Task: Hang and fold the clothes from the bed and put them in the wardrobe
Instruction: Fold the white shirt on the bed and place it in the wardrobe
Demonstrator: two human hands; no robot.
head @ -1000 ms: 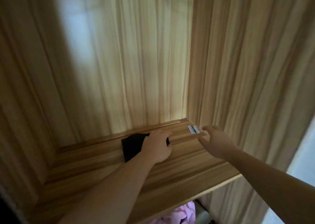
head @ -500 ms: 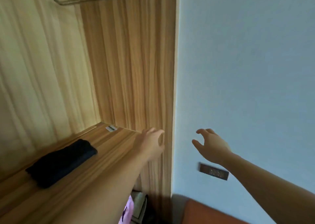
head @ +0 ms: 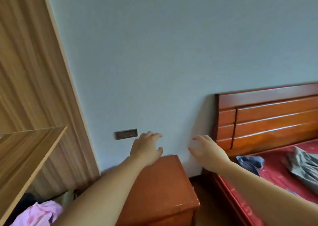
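At the far left we record the light striped-wood wardrobe (head: 25, 67), its side panel running up the frame and one pale wooden shelf (head: 29, 150) jutting out at mid-height. Under that shelf we note a crumpled pink garment (head: 37, 214) with something dark beside it, too shadowed for us to identify.

On the pale blue-grey wall (head: 172, 45), low down, we list a dark rectangular socket plate (head: 126, 134).

Next comes our left hand (head: 146, 148), raised in the air before the wall, fingers spread and loosely bent, holding nothing. Below its forearm stands a reddish-brown wooden bedside cabinet (head: 165, 188), set against the wall between wardrobe and bed.

Our right hand (head: 206, 148) is likewise held out, fingers relaxed and apart, gripping nothing; it is blurred at the fingertips.

At the right we enter the glossy reddish-brown wooden headboard (head: 268, 119) and the bed with its red patterned cover (head: 277, 172). On that cover lie the clothes: a crumpled blue denim garment (head: 250, 163) near the headboard, and a rumpled grey garment (head: 304, 165) further right, neither touched by a hand.
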